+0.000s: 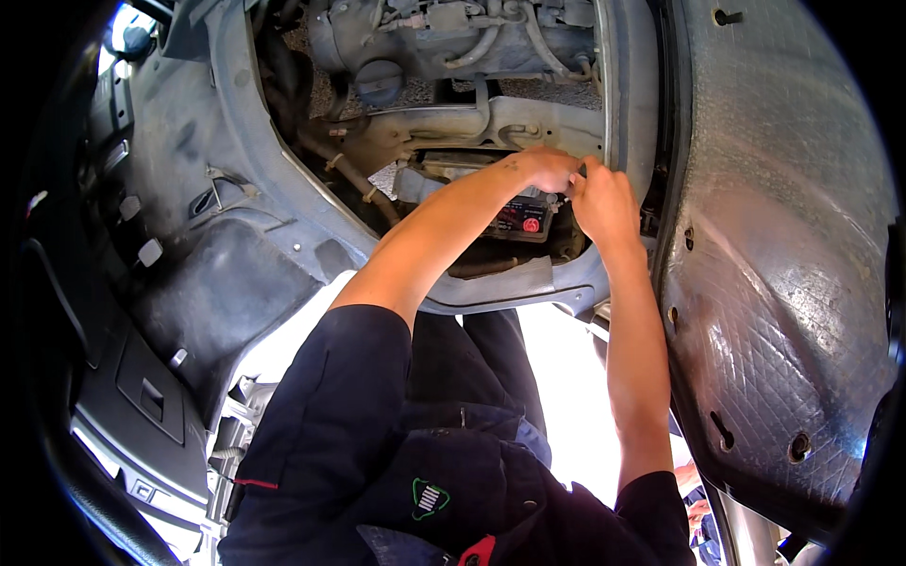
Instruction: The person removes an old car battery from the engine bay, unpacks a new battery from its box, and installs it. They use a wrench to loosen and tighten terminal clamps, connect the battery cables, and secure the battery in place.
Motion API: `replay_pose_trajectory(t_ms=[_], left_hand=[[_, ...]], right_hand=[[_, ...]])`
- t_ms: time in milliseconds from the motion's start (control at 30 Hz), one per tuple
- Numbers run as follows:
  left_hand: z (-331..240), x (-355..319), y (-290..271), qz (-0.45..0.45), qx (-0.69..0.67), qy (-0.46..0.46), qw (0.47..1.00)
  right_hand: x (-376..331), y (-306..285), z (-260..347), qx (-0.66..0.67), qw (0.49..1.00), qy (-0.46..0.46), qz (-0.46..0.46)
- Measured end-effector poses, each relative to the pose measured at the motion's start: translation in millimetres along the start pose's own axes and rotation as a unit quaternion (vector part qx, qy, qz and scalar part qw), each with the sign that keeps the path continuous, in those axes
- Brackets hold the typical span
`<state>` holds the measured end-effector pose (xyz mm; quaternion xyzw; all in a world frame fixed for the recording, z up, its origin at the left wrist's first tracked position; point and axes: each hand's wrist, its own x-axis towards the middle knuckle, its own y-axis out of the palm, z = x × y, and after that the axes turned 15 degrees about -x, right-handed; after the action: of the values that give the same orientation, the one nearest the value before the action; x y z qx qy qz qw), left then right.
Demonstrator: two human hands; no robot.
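Note:
A black car battery (pixel 517 223) with a red round mark on its top sits in the opening of the engine bay. Over its right end my two hands meet, fingertips together. The fingers of my left hand (pixel 547 170) are closed, and my left forearm reaches across part of the battery. My right hand (pixel 607 200) is closed in a pinch beside it, against the right side of the opening. Something small and dark shows between the fingertips, but its kind is hidden. A grey cover or strap (pixel 415 186) lies left of the battery.
The engine (pixel 425 42) with hoses and a black round cap (pixel 379 83) lies beyond. A metal rim (pixel 491 288) borders the opening. A large silvery insulated panel (pixel 793 236) stands at the right, a dark floor panel (pixel 222 274) at the left. Another person's hand (pixel 697 512) shows lower right.

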<state>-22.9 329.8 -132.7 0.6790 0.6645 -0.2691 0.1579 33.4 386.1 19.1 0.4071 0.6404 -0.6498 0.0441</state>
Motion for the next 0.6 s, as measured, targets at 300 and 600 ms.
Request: replay_pose_trajectory(t_ms=[300,600], left_hand=[[-12,-5,-8,0.052,0.000,0.017,0.999],[20,34,2,0.246,-0.170,0.085,0.950]], right_hand=[[10,13,-14,0.085,0.996,-0.026,-0.005],[-77,44,-25,0.157,0.986,0.019,-0.058]])
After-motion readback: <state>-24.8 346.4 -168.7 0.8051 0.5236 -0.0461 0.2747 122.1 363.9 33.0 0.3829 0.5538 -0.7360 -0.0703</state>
